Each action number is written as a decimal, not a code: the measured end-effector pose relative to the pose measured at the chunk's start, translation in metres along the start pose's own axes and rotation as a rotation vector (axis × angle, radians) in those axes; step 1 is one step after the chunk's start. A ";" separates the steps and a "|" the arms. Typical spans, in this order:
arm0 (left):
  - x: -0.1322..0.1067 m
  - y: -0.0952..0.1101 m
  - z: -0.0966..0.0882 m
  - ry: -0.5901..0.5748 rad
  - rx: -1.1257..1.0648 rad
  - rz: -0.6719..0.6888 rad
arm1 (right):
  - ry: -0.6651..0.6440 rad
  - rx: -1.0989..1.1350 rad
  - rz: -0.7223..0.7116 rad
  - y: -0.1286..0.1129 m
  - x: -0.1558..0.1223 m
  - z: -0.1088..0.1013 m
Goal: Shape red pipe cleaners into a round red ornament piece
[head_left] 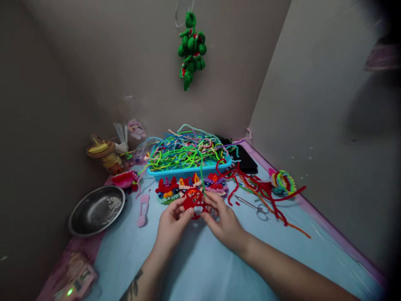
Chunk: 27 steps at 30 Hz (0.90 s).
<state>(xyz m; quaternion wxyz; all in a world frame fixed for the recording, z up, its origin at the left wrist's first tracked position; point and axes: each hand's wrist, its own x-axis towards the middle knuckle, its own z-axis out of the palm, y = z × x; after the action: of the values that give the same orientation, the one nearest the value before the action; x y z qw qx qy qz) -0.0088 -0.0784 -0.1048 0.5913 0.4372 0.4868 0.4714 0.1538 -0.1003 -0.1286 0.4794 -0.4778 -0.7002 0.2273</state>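
Note:
Both hands meet over the light blue table (pixel 194 267) and pinch a small red pipe-cleaner piece (pixel 192 202). My left hand (pixel 171 223) grips its left side with fingers curled. My right hand (pixel 223 221) grips its right side. Just beyond the hands lie three finished pipe-cleaner figures in red, orange and purple (pixel 191 187). Behind them stands a blue tray (pixel 188 171) heaped with green, blue and yellow pipe cleaners.
Loose red and orange pipe cleaners (pixel 266 192) and small scissors (pixel 254 205) lie at the right, near a coloured coil (pixel 283 182). A metal bowl (pixel 96 210) sits at the left. A green pipe-cleaner ornament (pixel 191 48) hangs on the wall. A black phone (pixel 246 161) lies behind.

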 end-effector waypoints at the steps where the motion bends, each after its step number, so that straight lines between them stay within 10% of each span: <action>1: 0.000 0.000 0.000 0.000 -0.002 0.000 | 0.013 -0.012 -0.010 0.001 0.001 0.000; 12: 0.000 0.002 0.001 0.006 -0.021 0.005 | 0.107 -0.134 -0.188 -0.001 0.010 -0.012; 27: -0.001 0.000 0.001 0.053 -0.034 0.039 | -0.461 0.063 -0.336 -0.019 0.012 -0.019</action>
<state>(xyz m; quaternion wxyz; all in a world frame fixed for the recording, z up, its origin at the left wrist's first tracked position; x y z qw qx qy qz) -0.0076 -0.0797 -0.1042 0.5762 0.4237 0.4857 0.5025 0.1610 -0.1008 -0.1000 0.3530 -0.2758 -0.8527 0.2688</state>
